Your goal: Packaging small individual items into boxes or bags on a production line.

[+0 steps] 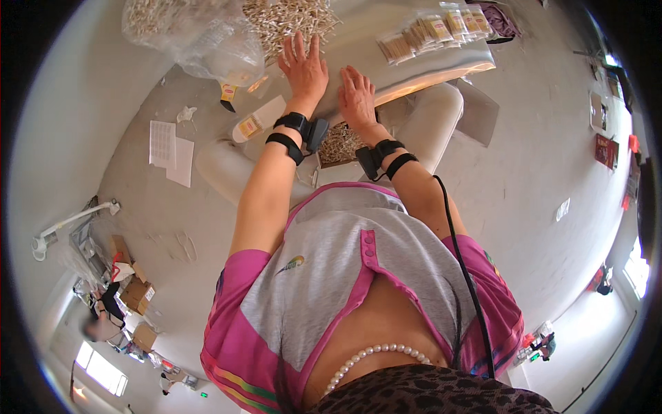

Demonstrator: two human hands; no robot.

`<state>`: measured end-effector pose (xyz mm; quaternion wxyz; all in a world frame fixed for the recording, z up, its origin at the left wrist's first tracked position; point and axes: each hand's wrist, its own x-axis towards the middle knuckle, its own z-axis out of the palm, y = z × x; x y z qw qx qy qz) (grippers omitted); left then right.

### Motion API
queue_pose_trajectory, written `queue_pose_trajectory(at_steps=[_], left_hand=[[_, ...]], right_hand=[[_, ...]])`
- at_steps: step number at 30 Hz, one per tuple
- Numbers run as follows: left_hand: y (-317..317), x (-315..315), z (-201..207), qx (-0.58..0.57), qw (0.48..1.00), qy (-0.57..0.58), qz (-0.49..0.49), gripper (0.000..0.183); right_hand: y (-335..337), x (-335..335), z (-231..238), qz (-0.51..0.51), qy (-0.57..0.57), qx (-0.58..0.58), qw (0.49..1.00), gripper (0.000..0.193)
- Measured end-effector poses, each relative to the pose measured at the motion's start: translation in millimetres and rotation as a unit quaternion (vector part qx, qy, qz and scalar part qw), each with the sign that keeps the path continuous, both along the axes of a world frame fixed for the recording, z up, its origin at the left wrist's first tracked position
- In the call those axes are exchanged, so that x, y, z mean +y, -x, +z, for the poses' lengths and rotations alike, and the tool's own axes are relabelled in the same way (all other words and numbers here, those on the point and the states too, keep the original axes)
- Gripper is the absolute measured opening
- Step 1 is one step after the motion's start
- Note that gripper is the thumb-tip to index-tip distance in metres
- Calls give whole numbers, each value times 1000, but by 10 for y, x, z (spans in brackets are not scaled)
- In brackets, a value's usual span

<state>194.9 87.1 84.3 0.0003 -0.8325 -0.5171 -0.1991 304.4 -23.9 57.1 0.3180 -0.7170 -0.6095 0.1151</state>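
Observation:
My left hand [305,74] lies with fingers spread at the near edge of a loose pile of thin sticks [288,21] that look like cotton swabs. Its fingertips reach the nearest sticks, and nothing shows in its grasp. Beside it, my right hand [357,98] rests at the table's [365,41] near edge, fingers stretched forward and holding nothing visible. Left of the pile sits a big clear plastic bag [221,52], partly filled with more sticks. Further right on the table are several small clear packets [427,29] of sticks, lying in a row.
Below the table edge, between my legs, stands a box of sticks [341,146]. A pale card with a yellow label [252,124] is near my left wrist. Paper sheets [169,148] lie on the floor at left. An open carton [472,114] stands beyond my right knee.

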Motion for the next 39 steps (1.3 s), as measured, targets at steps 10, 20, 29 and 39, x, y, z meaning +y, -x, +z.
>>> queue_pose_trajectory(at_steps=[10, 20, 29, 39], left_hand=[[170, -326, -266, -41, 990, 74, -115, 48], [638, -246, -101, 3, 971, 120, -205, 51], [795, -505, -32, -133, 987, 62, -73, 20], [1018, -844, -105, -108, 979, 169, 31, 17]], right_hand=[[-168, -39, -7, 28, -2, 7, 1000, 50], [-234, -113, 8, 54, 9, -10, 998, 48], [-147, -57, -7, 28, -7, 22, 999, 36], [299, 199, 51, 5, 80, 28, 996, 29]])
